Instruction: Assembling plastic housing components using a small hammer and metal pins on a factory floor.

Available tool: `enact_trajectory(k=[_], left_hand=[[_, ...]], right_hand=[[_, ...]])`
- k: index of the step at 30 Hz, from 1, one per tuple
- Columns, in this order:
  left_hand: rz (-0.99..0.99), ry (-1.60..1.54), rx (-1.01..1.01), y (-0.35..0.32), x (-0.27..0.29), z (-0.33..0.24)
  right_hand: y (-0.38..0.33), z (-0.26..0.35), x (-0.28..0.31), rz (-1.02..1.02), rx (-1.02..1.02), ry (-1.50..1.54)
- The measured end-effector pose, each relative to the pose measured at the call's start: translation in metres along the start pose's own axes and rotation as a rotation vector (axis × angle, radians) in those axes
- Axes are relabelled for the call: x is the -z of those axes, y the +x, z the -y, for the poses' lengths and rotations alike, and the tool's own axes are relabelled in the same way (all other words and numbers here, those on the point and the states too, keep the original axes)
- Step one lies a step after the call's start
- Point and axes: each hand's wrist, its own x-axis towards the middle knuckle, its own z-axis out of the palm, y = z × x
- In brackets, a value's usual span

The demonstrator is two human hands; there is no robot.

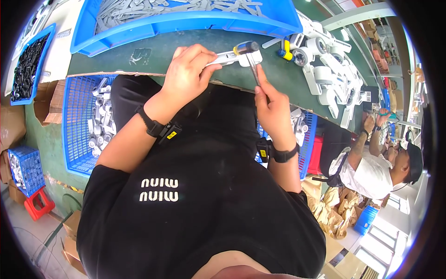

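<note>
My left hand (pixel 187 73) pinches one end of a white-and-grey arm-shaped part (pixel 227 58) at the edge of the green workbench (pixel 167 46). That part has a wider rounded end, which lies to the right. In my right hand (pixel 274 109) is a small hammer (pixel 254 69), gripped by its dark handle. The hammer's head, black with a yellowish end, is over the rounded end of the part; whether they touch I cannot tell.
Ahead, a blue bin (pixel 186 23) holds many flat grey pieces. White wheeled parts (pixel 330 69) pile up at right, beside a yellow-and-dark tool (pixel 286 50). Blue crates (pixel 76 125) of white parts flank my legs. A co-worker (pixel 367 172) works at far right.
</note>
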Motion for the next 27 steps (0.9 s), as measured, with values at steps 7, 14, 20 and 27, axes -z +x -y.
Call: enact_trajectory(k=[7, 14, 20, 27], left_hand=[[0.026, 0.002, 0.014, 0.000, -0.001, -0.003], [0.082, -0.116, 0.146, -0.002, 0.004, 0.002], [0.098, -0.282, 0.360, -0.004, 0.009, -0.002], [0.113, -0.277, 0.375, 0.002, 0.010, -0.002]], right_hand=[[-0.005, -0.005, -0.008, -0.274, 0.106, 0.234], [-0.017, 0.015, -0.009, -0.246, -0.033, 0.369], [-0.012, 0.011, -0.008, 0.011, -0.282, 0.340], [-0.002, 0.015, -0.020, -0.266, 0.444, 0.184]])
